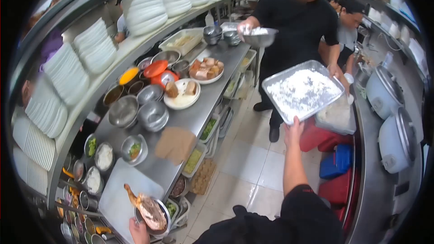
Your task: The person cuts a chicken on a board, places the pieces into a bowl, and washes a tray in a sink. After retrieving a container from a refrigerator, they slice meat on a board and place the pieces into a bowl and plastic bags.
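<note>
My right hand (294,132) is stretched forward and grips the near edge of a metal tray (304,89) covered in white powder. A person in black holds the tray's far side with one hand and a metal bowl (260,39) of white powder with the other. At the lower left, my left hand (139,231) is closed on the rim of a metal bowl (166,209) that has a large piece of meat (151,212) with a bone in it. This bowl is over the near edge of a white cutting board (124,190).
Metal bowls (123,111), plates of meat and a brown sheet (176,145) cover parts of the left counter. White plates (145,12) are stacked on the shelf. Rice cookers (395,142) stand at right. Red and blue containers (337,161) sit below. Other people stand behind.
</note>
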`<state>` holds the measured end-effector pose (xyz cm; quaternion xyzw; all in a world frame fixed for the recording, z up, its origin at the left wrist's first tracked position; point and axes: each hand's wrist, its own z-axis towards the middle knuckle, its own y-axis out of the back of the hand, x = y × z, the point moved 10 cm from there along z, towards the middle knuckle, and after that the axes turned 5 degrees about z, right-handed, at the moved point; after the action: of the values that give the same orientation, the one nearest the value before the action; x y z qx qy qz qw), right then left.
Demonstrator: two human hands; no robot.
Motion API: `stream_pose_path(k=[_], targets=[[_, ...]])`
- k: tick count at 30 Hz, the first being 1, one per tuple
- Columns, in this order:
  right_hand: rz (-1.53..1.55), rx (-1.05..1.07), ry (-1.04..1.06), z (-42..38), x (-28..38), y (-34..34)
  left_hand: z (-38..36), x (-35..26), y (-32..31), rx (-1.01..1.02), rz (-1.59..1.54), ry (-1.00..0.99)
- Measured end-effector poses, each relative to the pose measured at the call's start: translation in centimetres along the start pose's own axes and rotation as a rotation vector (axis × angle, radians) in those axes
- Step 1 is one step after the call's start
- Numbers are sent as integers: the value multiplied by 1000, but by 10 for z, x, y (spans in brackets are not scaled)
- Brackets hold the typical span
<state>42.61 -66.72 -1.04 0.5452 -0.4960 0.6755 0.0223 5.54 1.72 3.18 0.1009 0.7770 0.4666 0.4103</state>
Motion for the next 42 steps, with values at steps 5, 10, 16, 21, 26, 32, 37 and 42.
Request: stream_pose_path(k=[5, 10, 16, 21, 26, 32, 37, 42], targets=[[-183, 141, 109, 13, 49, 70, -12, 4, -17, -50, -62, -107], [-586, -41, 54, -84, 79, 95, -26, 35, -22, 18, -61, -94], [-654, 155, -24, -242, 34, 145, -73, 163, 11, -260, -435, -301], [-349, 406, -245, -420, -10, 202, -211, 322, 85, -277, -521, 38], [-359, 699, -643, -674, -94, 230, -313, 627, 148, -549, -517, 258], [-324, 999, -797, -862, -75, 193, -469, 723, 254, -743, -397, 481], [-362, 1149, -810, -991, 13, 149, -542, 766, 355, -827, -610, 509], [-414, 1279, -785, -1081, 10, 133, -491, 848, 407, -885, -789, 505]])
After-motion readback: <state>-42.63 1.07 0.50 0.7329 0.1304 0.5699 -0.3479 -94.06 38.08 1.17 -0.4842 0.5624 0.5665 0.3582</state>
